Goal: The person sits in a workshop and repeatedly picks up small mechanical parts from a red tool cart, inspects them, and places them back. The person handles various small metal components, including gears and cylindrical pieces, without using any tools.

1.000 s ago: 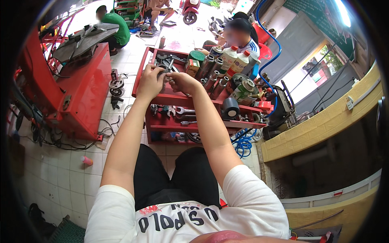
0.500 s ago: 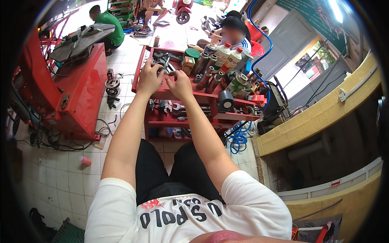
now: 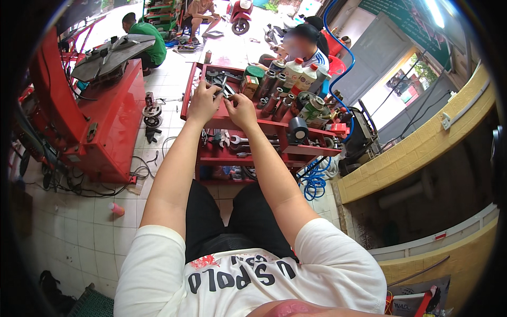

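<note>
Both my hands are over the top tray of a red tool cart [image 3: 227, 123]. My left hand [image 3: 204, 102] is closed, with a small dark metal piece [image 3: 217, 91] showing at its fingertips. Close beside it, my right hand [image 3: 242, 111] has its thumb and fingers bent together at the same spot; what they pinch is too small to tell. Just beyond the fingertips a silver metal bar [image 3: 224, 82] stands out among the dark tools in the tray. A small orange-and-green box [image 3: 249, 85] is right of the hands.
Spray cans [image 3: 268, 83], white bottles [image 3: 293, 71] and an open tin [image 3: 312, 110] crowd the cart's right side. Wrenches [image 3: 240, 140] lie on the lower shelf. A red machine [image 3: 108, 121] stands left, a pink bottle [image 3: 116, 209] on the floor. Other people sit or crouch beyond.
The view has shifted slightly, so the cart sits farther right. My hands stay close together over the tray, and the silver bar shows more plainly beyond my fingers.
</note>
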`<state>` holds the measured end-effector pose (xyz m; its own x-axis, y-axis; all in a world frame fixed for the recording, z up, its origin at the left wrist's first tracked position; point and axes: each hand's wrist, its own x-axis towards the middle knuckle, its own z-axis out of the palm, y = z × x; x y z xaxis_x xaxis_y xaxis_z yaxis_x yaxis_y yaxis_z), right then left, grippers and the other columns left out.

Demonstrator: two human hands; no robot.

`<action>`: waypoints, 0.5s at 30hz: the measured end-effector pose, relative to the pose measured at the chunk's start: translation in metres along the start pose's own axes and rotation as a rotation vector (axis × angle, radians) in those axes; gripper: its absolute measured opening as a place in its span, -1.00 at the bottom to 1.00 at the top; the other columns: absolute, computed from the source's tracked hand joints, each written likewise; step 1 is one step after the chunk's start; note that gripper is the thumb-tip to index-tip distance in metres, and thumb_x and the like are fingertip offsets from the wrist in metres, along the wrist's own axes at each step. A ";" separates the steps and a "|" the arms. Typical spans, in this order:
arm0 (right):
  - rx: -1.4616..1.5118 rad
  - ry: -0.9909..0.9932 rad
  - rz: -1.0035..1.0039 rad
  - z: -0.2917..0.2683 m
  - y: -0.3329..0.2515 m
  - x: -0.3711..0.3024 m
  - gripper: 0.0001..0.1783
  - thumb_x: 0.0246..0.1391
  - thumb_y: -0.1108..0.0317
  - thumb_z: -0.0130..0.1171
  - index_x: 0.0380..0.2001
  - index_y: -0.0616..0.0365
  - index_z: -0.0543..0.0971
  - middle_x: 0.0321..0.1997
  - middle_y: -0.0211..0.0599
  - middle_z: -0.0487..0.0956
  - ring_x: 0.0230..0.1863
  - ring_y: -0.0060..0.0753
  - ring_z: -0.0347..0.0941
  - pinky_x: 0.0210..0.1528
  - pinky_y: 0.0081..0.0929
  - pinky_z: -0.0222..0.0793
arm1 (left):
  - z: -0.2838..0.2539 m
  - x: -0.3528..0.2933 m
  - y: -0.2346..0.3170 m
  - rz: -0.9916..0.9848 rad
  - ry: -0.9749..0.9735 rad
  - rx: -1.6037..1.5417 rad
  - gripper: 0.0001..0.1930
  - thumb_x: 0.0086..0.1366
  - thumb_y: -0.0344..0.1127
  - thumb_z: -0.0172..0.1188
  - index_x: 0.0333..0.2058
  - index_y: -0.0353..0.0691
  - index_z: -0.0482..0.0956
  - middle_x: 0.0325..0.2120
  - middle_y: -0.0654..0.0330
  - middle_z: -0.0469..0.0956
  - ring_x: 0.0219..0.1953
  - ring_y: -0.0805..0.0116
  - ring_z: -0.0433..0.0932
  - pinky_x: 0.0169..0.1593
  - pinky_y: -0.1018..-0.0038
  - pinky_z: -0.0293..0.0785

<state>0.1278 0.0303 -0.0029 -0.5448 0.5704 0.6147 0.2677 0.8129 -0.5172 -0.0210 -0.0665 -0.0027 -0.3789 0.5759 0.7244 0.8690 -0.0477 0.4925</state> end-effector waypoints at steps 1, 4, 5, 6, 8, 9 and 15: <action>0.003 -0.005 0.000 0.001 0.003 -0.001 -0.70 0.20 0.16 0.39 -0.26 0.22 0.74 -0.30 -0.05 0.65 -0.26 0.03 0.63 -0.15 -0.13 0.53 | 0.000 0.000 0.001 0.004 -0.002 -0.005 -0.75 0.33 -0.24 0.40 -0.07 -0.18 0.74 -0.09 -0.01 0.52 0.00 -0.04 0.61 0.09 0.13 0.58; 0.001 -0.018 0.006 0.002 0.005 0.000 -0.70 0.19 0.13 0.37 -0.28 0.17 0.73 -0.30 -0.08 0.63 -0.26 0.04 0.62 -0.15 -0.09 0.53 | 0.000 -0.001 0.002 0.006 -0.015 -0.004 -0.75 0.33 -0.23 0.40 -0.07 -0.17 0.74 -0.09 -0.01 0.53 -0.01 -0.04 0.61 0.09 0.13 0.58; -0.009 -0.021 0.017 0.003 0.006 0.000 -0.69 0.18 0.12 0.37 -0.28 0.17 0.73 -0.29 -0.08 0.64 -0.25 0.04 0.62 -0.14 -0.10 0.53 | 0.000 0.000 0.001 0.015 0.001 -0.007 -0.76 0.33 -0.22 0.40 -0.09 -0.16 0.74 -0.10 0.01 0.52 -0.02 -0.02 0.61 0.08 0.14 0.57; -0.017 -0.025 0.027 0.003 0.005 0.000 -0.69 0.18 0.11 0.37 -0.28 0.18 0.72 -0.28 -0.08 0.64 -0.24 0.03 0.63 -0.13 -0.10 0.53 | 0.001 0.000 0.000 0.022 0.016 -0.009 -0.77 0.32 -0.22 0.41 -0.11 -0.14 0.75 -0.11 0.03 0.51 -0.03 0.00 0.60 0.08 0.14 0.57; 0.018 0.035 -0.006 0.004 0.004 0.001 -0.67 0.18 0.09 0.37 -0.27 0.18 0.72 -0.26 -0.08 0.64 -0.22 0.03 0.63 -0.12 -0.09 0.53 | 0.003 -0.001 -0.004 0.029 0.033 -0.009 -0.79 0.32 -0.21 0.42 -0.13 -0.13 0.75 -0.12 0.04 0.50 -0.05 0.02 0.60 0.07 0.15 0.57; 0.034 0.066 -0.020 0.003 0.004 0.001 -0.66 0.18 0.08 0.37 -0.26 0.18 0.72 -0.24 -0.08 0.64 -0.21 0.03 0.64 -0.11 -0.08 0.53 | 0.003 -0.001 -0.003 0.029 0.031 -0.010 -0.79 0.32 -0.21 0.42 -0.13 -0.12 0.75 -0.12 0.04 0.50 -0.05 0.03 0.60 0.06 0.15 0.57; 0.013 -0.045 0.006 -0.001 0.004 0.000 -0.63 0.22 0.07 0.33 -0.22 0.21 0.70 -0.21 -0.06 0.64 -0.17 0.08 0.63 -0.09 -0.04 0.52 | 0.003 -0.001 -0.003 0.051 0.042 -0.006 -0.80 0.31 -0.21 0.42 -0.15 -0.11 0.77 -0.13 0.05 0.51 -0.10 0.04 0.61 0.01 0.16 0.58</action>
<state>0.1291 0.0337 -0.0043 -0.5782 0.5691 0.5846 0.2612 0.8079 -0.5282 -0.0219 -0.0639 -0.0060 -0.3475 0.5379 0.7680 0.8857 -0.0807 0.4572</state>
